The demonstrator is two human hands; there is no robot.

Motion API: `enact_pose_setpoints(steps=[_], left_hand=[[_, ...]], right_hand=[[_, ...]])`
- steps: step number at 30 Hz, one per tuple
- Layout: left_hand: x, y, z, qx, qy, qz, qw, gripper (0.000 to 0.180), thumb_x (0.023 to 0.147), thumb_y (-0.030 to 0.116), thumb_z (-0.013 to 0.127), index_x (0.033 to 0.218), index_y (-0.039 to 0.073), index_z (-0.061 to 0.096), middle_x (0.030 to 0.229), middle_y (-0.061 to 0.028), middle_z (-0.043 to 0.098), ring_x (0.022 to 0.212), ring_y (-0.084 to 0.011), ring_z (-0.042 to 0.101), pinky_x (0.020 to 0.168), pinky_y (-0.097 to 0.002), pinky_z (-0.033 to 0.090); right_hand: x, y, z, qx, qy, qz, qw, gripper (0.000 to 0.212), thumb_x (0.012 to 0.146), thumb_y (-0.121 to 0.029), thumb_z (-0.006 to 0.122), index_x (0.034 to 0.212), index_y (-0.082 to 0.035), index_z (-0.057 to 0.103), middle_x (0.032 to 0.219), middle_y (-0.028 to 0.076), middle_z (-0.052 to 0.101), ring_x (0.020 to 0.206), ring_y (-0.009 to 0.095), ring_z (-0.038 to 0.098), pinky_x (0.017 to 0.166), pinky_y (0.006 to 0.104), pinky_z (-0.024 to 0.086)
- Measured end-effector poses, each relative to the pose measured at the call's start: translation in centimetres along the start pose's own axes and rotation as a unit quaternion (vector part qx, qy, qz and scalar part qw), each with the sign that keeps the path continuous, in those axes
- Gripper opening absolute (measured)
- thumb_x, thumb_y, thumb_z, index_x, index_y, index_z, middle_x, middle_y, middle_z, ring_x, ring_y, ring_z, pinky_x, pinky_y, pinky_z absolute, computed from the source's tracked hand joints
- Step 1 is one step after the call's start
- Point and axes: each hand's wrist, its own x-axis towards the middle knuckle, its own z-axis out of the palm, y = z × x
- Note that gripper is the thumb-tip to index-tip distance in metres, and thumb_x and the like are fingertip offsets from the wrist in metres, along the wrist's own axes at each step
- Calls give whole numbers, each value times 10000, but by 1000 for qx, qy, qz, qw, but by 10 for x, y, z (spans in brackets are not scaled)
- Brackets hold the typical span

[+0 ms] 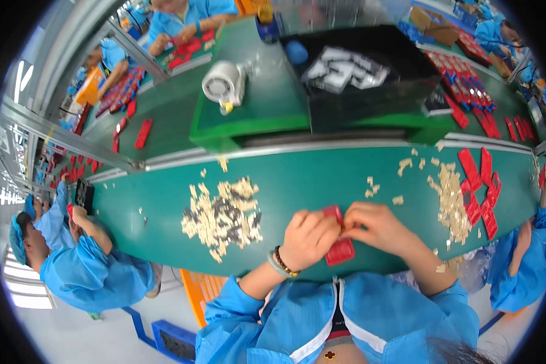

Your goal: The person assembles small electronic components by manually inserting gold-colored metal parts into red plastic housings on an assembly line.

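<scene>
Just in front of my chest, a red rectangular plastic piece (340, 252) is over the green work table. My left hand (311, 238) is wrapped round its left side, with the back of the hand hiding part of it. My right hand (379, 227) comes from the right, thumb and fingers pinched together against the piece's right edge. Whatever is between those fingertips is too small or too covered to make out. To the left lies a heap of small cream and dark grey pieces (221, 217). On the right, a pile of small cream pieces (452, 205) lies beside several red pieces (487, 189).
Behind a metal rail runs a raised green surface with a white fan (223, 83) and a black tray (370, 112) holding white-and-grey pieces. Co-workers in blue sit at left (97, 261), right (522, 261) and across. An orange crate (195, 294) stands below the table edge.
</scene>
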Motion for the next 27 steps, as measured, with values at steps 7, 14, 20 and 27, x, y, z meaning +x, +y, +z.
enact_pose_setpoints(steps=[7,14,20,27], left_hand=[[-5,18,6,-176,-127,-239,947,210,818,-4,573,1019,27,519,869,-70,597,766,-257,557,739,-393,416],[-8,6,-1,-279,46,-481,830,270,870,63,597,1113,-6,501,1150,-198,546,1065,-350,535,901,-432,450],[-62,32,26,-57,-193,-221,954,506,783,238,694,1179,-37,540,1238,-197,494,1178,-379,463,982,-445,421],[-57,29,32,-44,-190,-227,954,508,772,239,706,1169,-40,555,1250,-201,483,1186,-375,455,972,-446,433]], right_hand=[[-25,16,27,-191,166,31,967,267,710,-75,715,946,-69,591,1027,116,539,946,316,569,783,393,489],[24,28,43,-183,218,-101,953,147,770,-95,703,868,-52,602,868,77,587,732,224,586,608,312,463],[34,64,56,238,105,252,932,137,890,-93,655,819,6,592,622,-19,570,528,25,491,473,203,383],[39,71,59,148,120,255,948,131,871,-94,672,839,13,605,622,1,608,541,22,487,488,201,382]])
